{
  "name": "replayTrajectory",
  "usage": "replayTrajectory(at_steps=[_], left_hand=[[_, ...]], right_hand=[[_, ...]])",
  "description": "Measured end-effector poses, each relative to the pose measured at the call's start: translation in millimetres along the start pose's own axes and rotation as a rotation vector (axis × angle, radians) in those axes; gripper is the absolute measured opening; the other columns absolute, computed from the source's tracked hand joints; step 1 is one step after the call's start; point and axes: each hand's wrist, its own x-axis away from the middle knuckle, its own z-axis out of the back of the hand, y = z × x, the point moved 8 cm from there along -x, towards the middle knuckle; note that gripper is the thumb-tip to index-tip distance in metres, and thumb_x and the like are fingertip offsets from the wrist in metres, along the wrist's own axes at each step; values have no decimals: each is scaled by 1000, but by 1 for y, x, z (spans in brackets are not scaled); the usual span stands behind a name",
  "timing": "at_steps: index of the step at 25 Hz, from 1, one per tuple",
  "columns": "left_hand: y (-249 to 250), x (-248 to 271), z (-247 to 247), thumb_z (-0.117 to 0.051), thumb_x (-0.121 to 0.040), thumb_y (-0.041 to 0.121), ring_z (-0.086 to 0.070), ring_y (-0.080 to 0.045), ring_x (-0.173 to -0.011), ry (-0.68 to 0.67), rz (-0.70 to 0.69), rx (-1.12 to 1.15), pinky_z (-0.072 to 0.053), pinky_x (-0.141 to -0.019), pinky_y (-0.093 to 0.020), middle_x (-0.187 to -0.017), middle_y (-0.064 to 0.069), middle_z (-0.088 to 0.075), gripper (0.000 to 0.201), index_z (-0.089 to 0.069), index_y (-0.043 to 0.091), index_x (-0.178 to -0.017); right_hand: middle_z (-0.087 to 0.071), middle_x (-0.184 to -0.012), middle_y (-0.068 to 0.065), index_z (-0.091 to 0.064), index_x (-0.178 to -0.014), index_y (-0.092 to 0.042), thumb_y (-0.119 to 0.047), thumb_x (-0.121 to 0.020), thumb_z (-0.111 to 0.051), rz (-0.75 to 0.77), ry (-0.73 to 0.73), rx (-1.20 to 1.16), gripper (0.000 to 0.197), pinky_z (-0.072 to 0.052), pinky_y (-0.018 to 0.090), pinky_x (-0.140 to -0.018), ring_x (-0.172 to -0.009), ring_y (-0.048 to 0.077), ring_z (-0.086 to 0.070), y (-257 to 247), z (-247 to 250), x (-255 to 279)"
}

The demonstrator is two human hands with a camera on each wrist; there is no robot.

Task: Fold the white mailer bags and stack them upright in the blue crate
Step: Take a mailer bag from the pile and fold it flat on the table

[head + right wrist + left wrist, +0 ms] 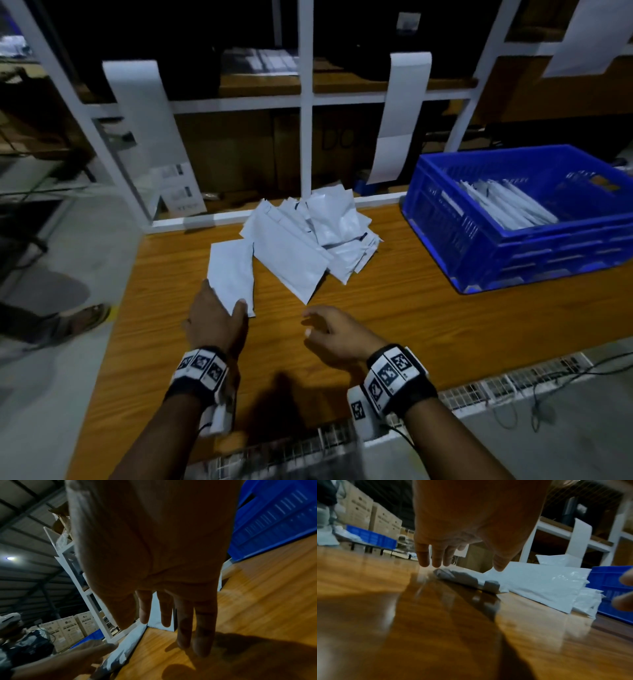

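Fingers of the left hand lie flat and straight on the near end of one white bag, likely pinning it for folding; the right hand hovers relaxed, holding nothing, near the loose pile on the tabletop. Folded bags stand in the blue crate. From the left wrist, spread fingers reach down onto the bag. From the right wrist, straight fingers hang over bare wood, the crate behind.
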Motion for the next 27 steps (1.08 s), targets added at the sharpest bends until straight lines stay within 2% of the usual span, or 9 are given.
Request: replayTrajectory(at_steps=[4,7,11,13,15,17,21,25,27], left_hand=[[-11,1,-7,-69,-79,61,-42,-40,-135,-49,117,-8,-28,-109,-61,-147,-16,-47,95,-25,18,-153],[-4,0,-6,-74,-75,54,-43,-42,-130,-57,78,-28,-34,-107,-58,-139,-21,-50,88,-34,28,-149],[-16,3,-12,-96,-60,19,-52,-45,-123,-115,316,376,-53,-91,-58,-145,-28,-43,137,2,26,-156],[-9,17,-10,-94,-62,5,-58,-40,-110,-159,343,552,-58,-77,-49,-136,-26,-49,131,-3,23,-154],[9,34,-10,-90,-69,2,-54,-28,-105,-190,226,578,-51,-69,-31,-129,-15,-54,101,-25,7,-146],[28,58,-10,-86,-76,5,-49,-19,-105,-221,108,609,-41,-65,-18,-123,-5,-52,80,-38,5,-140],[53,96,-14,-79,-86,24,-58,-12,-109,-245,-199,670,-43,-69,-14,-121,14,-60,65,-43,23,-141],[79,125,-16,-65,-93,43,-60,5,-97,-363,-382,604,-51,-77,-35,-117,23,-63,50,-43,44,-137],[91,130,-16,-61,-95,41,-57,7,-88,-354,-445,575,-47,-72,-31,-108,21,-65,34,-50,42,-127]], right_hand=[[-55,-142,1,-51,-138,-22,-30,-99,-59,-59,34,-28,41,-43,40,-109,-132,17,-49,6,-2,-1],[-55,-141,0,-51,-138,-22,-31,-98,-60,-91,97,-47,42,-46,45,-108,-130,19,-51,18,11,4],[-60,-133,-3,-52,-137,-23,-26,-99,-60,-162,151,-153,39,-52,48,-101,-123,25,-59,34,8,17],[-64,-126,-1,-53,-134,-27,-24,-99,-60,-198,179,-218,35,-51,51,-95,-119,34,-60,45,3,24],[-64,-126,-1,-54,-133,-26,-22,-100,-60,-191,212,-261,34,-53,51,-94,-121,36,-58,51,2,27],[-59,-135,-3,-52,-135,-26,-20,-100,-59,-158,223,-294,36,-56,36,-90,-127,26,-57,49,4,29],[-56,-134,-8,-50,-134,-32,-26,-102,-55,-135,271,-348,33,-49,18,-69,-118,13,-58,36,14,48],[-57,-126,-13,-46,-136,-30,-25,-103,-53,-85,344,-428,33,-52,28,-68,-108,27,-64,26,36,67],[-54,-135,-8,-42,-141,-27,-24,-103,-54,-78,387,-440,40,-54,34,-79,-114,26,-62,34,47,73]])
